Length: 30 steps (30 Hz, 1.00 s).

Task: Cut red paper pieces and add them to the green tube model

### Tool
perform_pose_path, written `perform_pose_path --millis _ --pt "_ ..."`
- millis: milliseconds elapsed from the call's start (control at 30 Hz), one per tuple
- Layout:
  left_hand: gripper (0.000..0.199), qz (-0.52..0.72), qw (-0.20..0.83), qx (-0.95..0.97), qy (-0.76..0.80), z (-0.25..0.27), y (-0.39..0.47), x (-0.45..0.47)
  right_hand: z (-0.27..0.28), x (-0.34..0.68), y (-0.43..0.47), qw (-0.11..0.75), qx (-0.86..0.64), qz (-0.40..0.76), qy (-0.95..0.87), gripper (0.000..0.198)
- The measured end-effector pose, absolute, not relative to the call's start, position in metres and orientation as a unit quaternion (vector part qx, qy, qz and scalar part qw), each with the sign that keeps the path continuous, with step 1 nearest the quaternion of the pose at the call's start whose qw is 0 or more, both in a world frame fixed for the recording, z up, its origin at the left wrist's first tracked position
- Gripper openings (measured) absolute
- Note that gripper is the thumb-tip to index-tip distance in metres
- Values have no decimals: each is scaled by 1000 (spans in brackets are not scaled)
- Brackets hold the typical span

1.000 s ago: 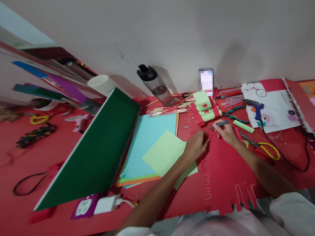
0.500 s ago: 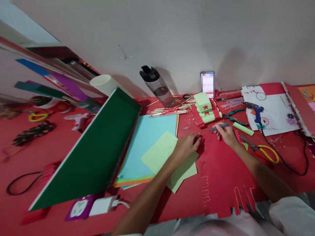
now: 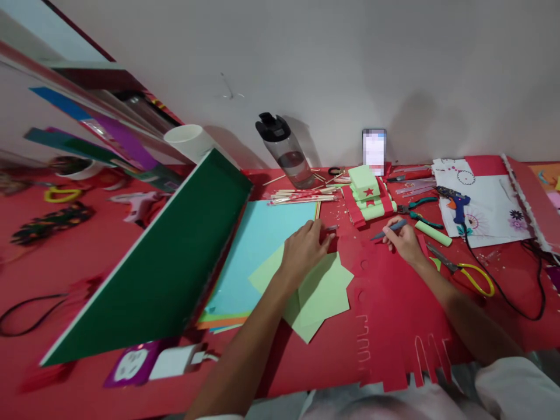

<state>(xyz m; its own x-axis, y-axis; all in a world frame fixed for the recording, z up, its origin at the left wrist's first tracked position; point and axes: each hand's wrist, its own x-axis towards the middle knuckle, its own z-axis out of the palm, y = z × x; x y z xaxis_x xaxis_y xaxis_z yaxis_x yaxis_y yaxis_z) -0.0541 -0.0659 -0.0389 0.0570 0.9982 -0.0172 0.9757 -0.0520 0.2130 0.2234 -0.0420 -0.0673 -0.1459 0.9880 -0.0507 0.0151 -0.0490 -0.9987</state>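
My right hand (image 3: 406,242) grips a grey-blue pen (image 3: 385,231), its tip pointing left over a large red sheet (image 3: 394,291). White outlines of long rounded strips and small circles are drawn on the sheet, and its near edge is cut into fingers. My left hand (image 3: 306,248) reaches over the light green paper sheets (image 3: 328,291), fingers stretched forward with nothing in them. A short clear stick (image 3: 331,227) lies just beyond its fingertips. Under the green sheets is a stack topped by light blue paper (image 3: 266,233).
Yellow-handled scissors (image 3: 476,277), pliers (image 3: 422,204) and a blue glue gun (image 3: 459,204) lie to the right. At the back stand a water bottle (image 3: 286,151), a phone (image 3: 374,153) and a green-and-red craft piece (image 3: 366,195). A dark green board (image 3: 161,256) leans on the left.
My left hand has moved left and slightly away from me, off the red sheet's edge and over the paper. My right hand stays nearly in place with the pen. The view shifts slightly.
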Motion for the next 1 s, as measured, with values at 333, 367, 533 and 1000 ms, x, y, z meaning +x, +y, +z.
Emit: perform_pose_path --millis 333,367,533,1000 --pt "27 149 -16 788 598 -73 -51 -54 -67 225 -44 437 -466 528 -560 32" --pt "27 154 -21 794 587 -72 -53 -53 -68 225 -44 437 -465 529 -559 32" --pt "26 173 -14 809 561 -66 -61 -51 -68 224 -43 439 -467 532 -553 31" --pt "25 157 58 824 542 -75 -59 -54 -69 225 -43 426 -472 532 -558 31"
